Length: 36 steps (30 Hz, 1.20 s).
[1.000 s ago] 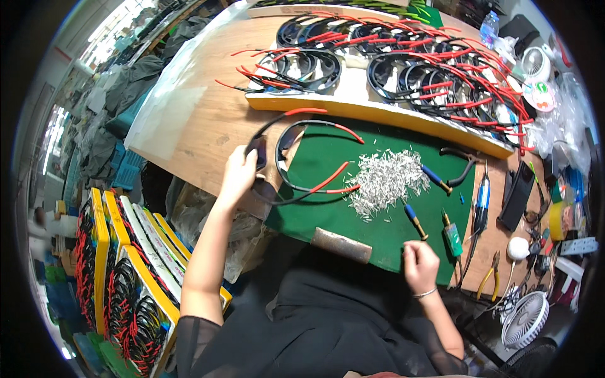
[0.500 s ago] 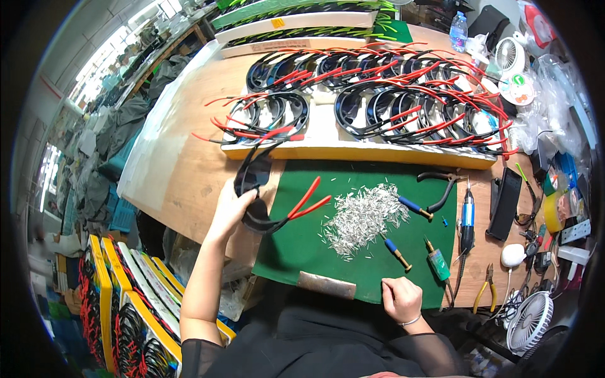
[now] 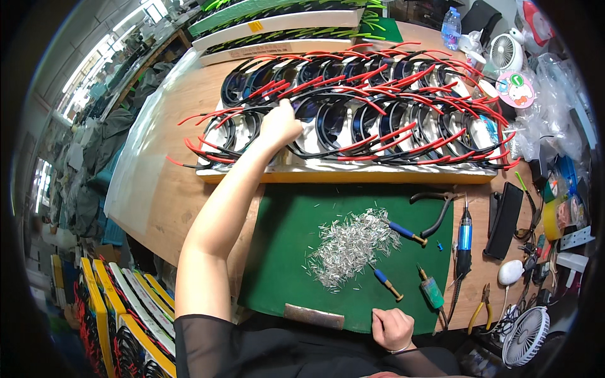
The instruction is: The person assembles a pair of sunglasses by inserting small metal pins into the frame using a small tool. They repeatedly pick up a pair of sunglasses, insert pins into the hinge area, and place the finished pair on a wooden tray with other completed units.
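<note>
My left hand [image 3: 280, 126] reaches over the long tray [image 3: 353, 178]. Its fingers are closed on a pair of dark sunglasses [image 3: 307, 109] with red temple tips, set in the gap between other pairs; the grip itself is partly hidden by the hand. Two rows of similar black-and-red sunglasses [image 3: 367, 121] fill the tray. By the front edge of the green mat [image 3: 271, 252] rests my right hand [image 3: 392, 329], curled into a fist with nothing visible in it. A heap of small silvery pins [image 3: 350, 252] lies on the mat, between the two hands.
Two blue-handled screwdrivers [image 3: 406, 233] touch the pin heap. Beside them are black-handled pliers [image 3: 435, 205], a green-handled tool [image 3: 432, 291] and a blue-and-black powered tool [image 3: 465, 236]. A metal plate [image 3: 314, 316] lies at the mat's front. Behind the tray stand stacked boxes [image 3: 277, 34] of green-tipped glasses.
My left hand has carried the sunglasses from above the mat's left side forward to the tray, into the near row. My right hand stays in a fist. The whole view has shifted slightly.
</note>
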### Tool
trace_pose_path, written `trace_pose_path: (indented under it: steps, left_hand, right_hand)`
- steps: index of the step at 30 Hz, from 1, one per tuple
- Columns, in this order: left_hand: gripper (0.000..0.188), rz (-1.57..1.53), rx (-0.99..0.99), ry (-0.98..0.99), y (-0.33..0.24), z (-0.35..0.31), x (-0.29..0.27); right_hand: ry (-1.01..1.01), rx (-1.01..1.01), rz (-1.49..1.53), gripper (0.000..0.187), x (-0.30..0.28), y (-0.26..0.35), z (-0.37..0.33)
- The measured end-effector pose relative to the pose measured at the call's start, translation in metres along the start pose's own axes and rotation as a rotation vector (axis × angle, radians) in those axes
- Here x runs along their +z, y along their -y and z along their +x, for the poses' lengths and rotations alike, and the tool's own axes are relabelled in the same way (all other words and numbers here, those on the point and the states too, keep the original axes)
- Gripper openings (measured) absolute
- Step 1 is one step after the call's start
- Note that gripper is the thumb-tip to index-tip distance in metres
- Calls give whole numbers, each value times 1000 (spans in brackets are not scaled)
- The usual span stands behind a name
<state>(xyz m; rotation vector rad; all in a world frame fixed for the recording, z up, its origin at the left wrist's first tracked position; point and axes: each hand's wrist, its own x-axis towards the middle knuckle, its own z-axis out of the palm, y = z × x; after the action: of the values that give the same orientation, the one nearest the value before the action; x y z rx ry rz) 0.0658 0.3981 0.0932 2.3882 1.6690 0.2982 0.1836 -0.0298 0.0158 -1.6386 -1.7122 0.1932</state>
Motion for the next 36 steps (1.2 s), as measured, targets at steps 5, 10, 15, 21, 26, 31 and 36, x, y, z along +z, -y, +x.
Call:
trace_pose_path:
  steps: [5, 10, 15, 21, 26, 31, 36]
  left_hand:
    - [50, 278, 51, -176, -16, -2, 21]
    - [64, 288, 58, -331, -8, -14, 37]
    - [70, 328, 42, -314, -18, -14, 41]
    - [67, 443, 42, -375, -23, -23, 35]
    - [53, 123, 305, -460, 28, -37, 1]
    - [50, 159, 355, -305, 60, -76, 7]
    - [27, 527, 198, -128, 50, -66, 11]
  right_hand:
    - [18, -12, 15, 18, -1, -3, 1]
    - [-6, 8, 28, 17, 0, 0, 2]
    - [-12, 9, 14, 18, 2, -2, 1]
    - [-34, 5, 3, 15, 2, 3, 2]
    - [-55, -6, -29, 15, 3, 1, 0]
    - [-65, 32, -49, 12, 5, 4, 0]
    - [-70, 6, -51, 11, 5, 6, -1]
